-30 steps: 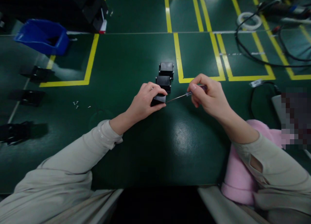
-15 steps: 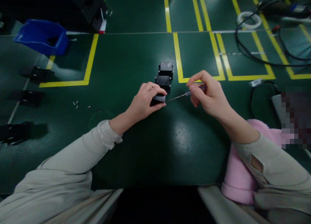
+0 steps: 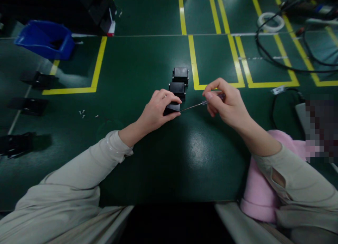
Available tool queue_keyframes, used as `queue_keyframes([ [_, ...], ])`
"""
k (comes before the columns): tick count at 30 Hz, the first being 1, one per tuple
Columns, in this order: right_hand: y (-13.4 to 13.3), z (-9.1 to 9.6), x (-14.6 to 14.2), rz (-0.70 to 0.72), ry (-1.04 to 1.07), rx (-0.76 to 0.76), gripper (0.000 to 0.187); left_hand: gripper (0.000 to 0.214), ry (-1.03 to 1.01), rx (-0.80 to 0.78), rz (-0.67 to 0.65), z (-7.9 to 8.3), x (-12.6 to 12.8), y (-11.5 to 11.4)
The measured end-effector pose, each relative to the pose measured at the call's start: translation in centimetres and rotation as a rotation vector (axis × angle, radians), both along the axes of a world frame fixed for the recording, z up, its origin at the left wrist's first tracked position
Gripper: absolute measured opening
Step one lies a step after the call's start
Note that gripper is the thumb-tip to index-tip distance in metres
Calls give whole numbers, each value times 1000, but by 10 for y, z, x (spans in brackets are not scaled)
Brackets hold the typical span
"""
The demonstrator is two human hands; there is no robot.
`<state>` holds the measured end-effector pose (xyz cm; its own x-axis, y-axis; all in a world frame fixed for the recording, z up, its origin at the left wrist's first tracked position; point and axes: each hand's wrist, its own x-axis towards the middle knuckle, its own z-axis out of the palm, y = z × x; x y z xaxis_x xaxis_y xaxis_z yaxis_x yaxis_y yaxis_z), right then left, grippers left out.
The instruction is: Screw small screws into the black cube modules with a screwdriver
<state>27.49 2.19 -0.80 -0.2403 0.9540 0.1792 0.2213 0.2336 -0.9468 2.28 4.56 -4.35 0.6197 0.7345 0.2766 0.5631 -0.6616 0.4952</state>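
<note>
My left hand (image 3: 159, 108) is closed around a small black block-like part (image 3: 173, 107), thumb on its near side and fingers over the far side. In my right hand (image 3: 224, 101) is a screwdriver (image 3: 196, 105) with a clear handle, pinched between thumb and fingers. Its thin shaft points left, and the tip meets the right near corner of the held part, by my left thumb. Just beyond stand two similar black parts (image 3: 177, 89) in a row, with small shiny screws at their sides. Several loose screws (image 3: 82, 113) lie to the left.
A blue bin (image 3: 46, 40) stands at the far left, with more black parts (image 3: 34, 105) below it along the left side. Yellow tape (image 3: 195, 71) marks rectangles on the green table. Black cables (image 3: 266, 55) and a white ring (image 3: 270, 22) lie at right. Pink cloth (image 3: 260, 191) is under my right forearm.
Hardly anything differs. The right hand and the screwdriver have shifted very slightly, with the tip still at the held part; the left hand stays where it was.
</note>
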Motion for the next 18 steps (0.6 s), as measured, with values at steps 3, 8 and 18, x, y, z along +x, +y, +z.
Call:
queue_keyframes([
  [3, 0, 0, 0, -15, -33, -1, 32, 30, 7, -12, 3, 0, 0, 0],
  [8, 1, -3, 2, 3, 3, 5, 24, 29, 8, -9, 1, 0, 0, 1],
  [18, 1, -3, 0, -39, -11, 2, 33, 28, 5, -5, -1, 0, 0, 1],
])
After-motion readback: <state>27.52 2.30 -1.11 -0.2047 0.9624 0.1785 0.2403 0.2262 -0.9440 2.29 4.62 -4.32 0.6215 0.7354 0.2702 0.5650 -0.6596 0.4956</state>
